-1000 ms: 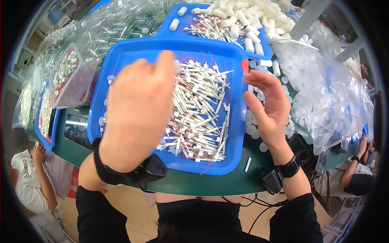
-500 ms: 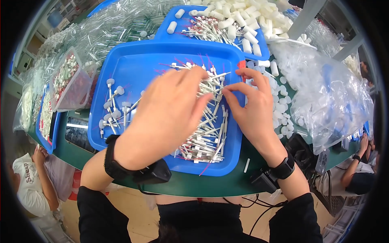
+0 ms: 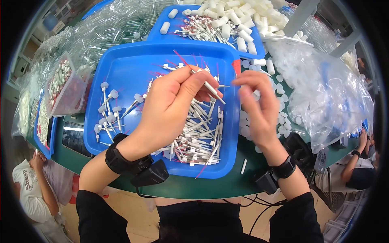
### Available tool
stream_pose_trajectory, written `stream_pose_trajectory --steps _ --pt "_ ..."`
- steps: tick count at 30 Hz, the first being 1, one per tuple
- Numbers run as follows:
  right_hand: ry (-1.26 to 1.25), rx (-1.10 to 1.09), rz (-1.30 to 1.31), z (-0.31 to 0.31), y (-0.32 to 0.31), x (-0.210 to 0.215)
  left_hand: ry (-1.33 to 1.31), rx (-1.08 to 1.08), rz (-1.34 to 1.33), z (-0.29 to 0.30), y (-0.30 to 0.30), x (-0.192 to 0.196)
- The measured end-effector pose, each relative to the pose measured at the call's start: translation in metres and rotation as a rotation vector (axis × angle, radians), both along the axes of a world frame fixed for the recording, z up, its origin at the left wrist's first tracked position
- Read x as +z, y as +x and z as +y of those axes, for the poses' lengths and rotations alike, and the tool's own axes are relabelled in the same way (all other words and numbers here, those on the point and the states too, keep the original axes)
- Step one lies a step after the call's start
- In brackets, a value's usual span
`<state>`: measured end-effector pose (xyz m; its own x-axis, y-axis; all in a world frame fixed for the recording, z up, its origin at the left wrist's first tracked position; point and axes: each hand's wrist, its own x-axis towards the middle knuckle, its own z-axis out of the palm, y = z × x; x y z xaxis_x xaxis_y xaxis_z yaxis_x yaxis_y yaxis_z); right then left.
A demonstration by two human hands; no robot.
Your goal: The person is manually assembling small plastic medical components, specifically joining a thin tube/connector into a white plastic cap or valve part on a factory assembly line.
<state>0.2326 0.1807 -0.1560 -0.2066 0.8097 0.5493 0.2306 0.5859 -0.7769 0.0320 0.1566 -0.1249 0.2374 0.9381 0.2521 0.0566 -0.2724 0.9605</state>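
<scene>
My left hand (image 3: 172,99) is closed over the blue tray (image 3: 133,54), its thumb and fingers pinching a thin white stick (image 3: 211,88) with red thread-like ends at the top. The stick tilts, its lower end pointing right and toward me. To the right, over the tray's edge, my right hand (image 3: 261,105) has thumb and forefinger bent and apart; its fingertips are blurred, and nothing shows between them. Beneath both hands lies a loose heap of similar white sticks (image 3: 198,141). Several sticks topped with round white discs (image 3: 113,94) lie in the tray's left part.
Loose white discs (image 3: 281,97) and a clear plastic bag (image 3: 324,93) lie at the right. Behind stands another blue tray (image 3: 162,37) with white foam cylinders (image 3: 245,35) and sticks. A clear bin (image 3: 60,91) and a phone (image 3: 76,139) are at the left. Other people sit on both sides.
My left hand has turned and lifted a white stick clear of the heap. My right hand has moved right, away from the heap, with its fingers parting.
</scene>
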Motion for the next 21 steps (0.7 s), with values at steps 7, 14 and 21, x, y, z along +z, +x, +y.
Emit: stream_pose_trajectory --steps 7,14,21 --pt "0.058 -0.276 -0.609 0.017 0.028 -0.007 0.031 -0.077 0.04 0.0 0.003 -0.004" --pt "0.093 -0.145 -0.606 0.014 0.035 0.002 -0.105 -0.059 0.102 -0.004 0.001 0.003" --pt "-0.213 -0.071 0.023 0.008 0.026 0.017 0.09 -0.051 0.197 -0.003 0.003 0.0"
